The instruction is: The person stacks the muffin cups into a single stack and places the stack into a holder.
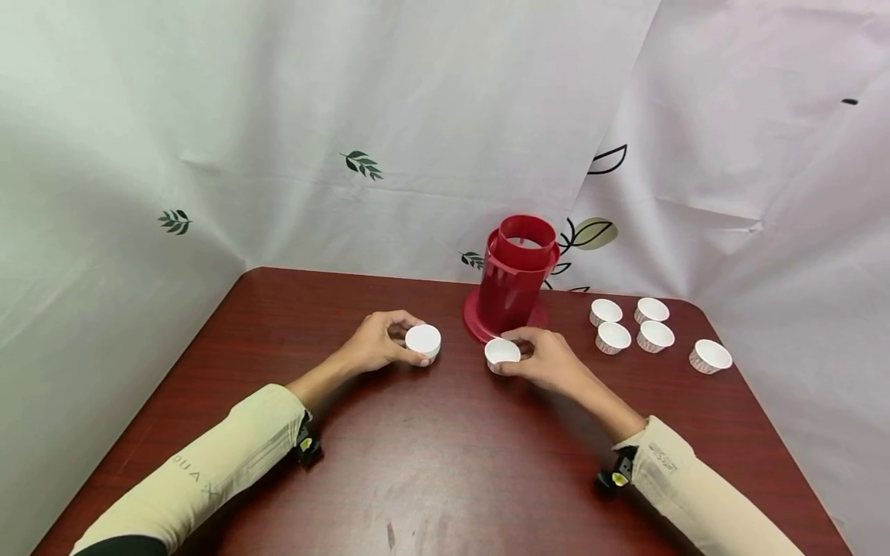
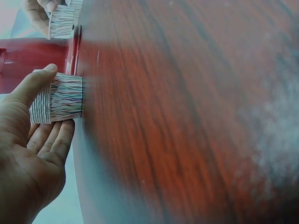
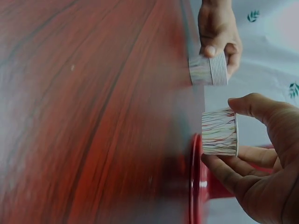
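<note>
My left hand [image 1: 378, 341] grips a stack of nested paper baking cups [image 1: 423, 341] between thumb and fingers. Several white rims of that stack [image 2: 41, 100] lie one over another above a wall with coloured wavy lines. Across from it, my right hand [image 1: 549, 361] pinches a single paper baking cup [image 1: 502, 353] at its sides, mouth up. In the right wrist view, thin coloured lines run round this cup [image 3: 219, 133], low by the tabletop. Just behind the right hand's cup stands a red plastic cylinder [image 1: 511, 301] on a round base, with an inner tube at its top.
More white baking cups stand upright at the table's back right: several in a cluster, including one front cup [image 1: 613, 338], and a lone cup [image 1: 710, 356] by the right edge. A white cloth [image 1: 417, 216] with leaf prints hangs behind the dark red wooden table [image 1: 431, 455].
</note>
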### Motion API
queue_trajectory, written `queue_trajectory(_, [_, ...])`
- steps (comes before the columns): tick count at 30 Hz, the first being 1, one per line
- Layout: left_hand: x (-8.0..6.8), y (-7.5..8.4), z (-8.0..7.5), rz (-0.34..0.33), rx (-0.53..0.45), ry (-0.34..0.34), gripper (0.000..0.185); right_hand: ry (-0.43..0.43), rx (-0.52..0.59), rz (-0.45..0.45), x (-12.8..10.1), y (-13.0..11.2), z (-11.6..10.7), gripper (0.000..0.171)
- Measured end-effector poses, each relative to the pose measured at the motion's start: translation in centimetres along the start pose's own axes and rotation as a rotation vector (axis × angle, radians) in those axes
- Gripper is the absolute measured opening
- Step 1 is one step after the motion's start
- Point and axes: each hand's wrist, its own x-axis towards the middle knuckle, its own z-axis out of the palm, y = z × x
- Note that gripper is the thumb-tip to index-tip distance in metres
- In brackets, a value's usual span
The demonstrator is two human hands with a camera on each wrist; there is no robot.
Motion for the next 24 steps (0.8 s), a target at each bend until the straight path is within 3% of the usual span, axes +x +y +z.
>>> queue_trajectory(12, [0.0, -0.1, -0.1, 0.003, -0.007, 0.007, 0.054, -0.022, 0.033, -0.052, 1.4, -2.1, 1.9, 0.056])
queue_trajectory(24, [0.0, -0.1, 0.0, 0.004, -0.016, -0.003, 0.055, 0.007, 0.04, -0.074, 2.0, -4.4, 2.1, 0.059])
